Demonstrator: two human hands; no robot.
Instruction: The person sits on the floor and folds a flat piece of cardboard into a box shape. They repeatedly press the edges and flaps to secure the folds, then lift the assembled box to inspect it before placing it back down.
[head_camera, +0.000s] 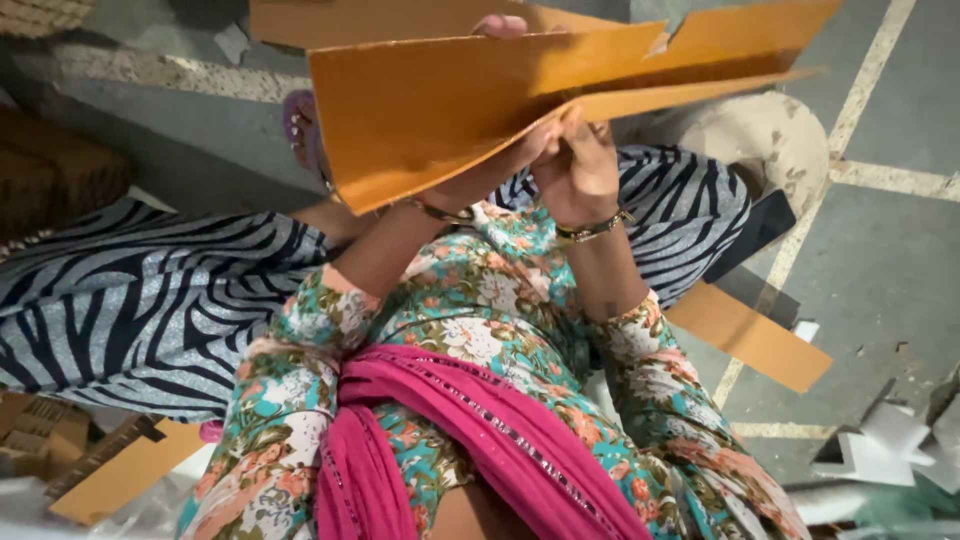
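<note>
A large orange-brown cardboard sheet (450, 105), folded along its length, is held up in front of me over my lap. My left hand (480, 180) grips it from below, mostly hidden behind the sheet, with fingertips showing over its top edge. My right hand (580, 165) pinches the sheet's lower edge near the fold. Both wrists carry gold bangles. My sleeves are floral, and a pink scarf (480, 440) lies across my body.
My legs in zebra-striped cloth (140, 300) stretch left and right over a grey concrete floor with pale lines. A flat cardboard strip (750, 335) lies at right, a dark phone-like slab (760, 230) beside my knee. White scraps (885, 440) sit lower right, cardboard pieces (120, 470) lower left.
</note>
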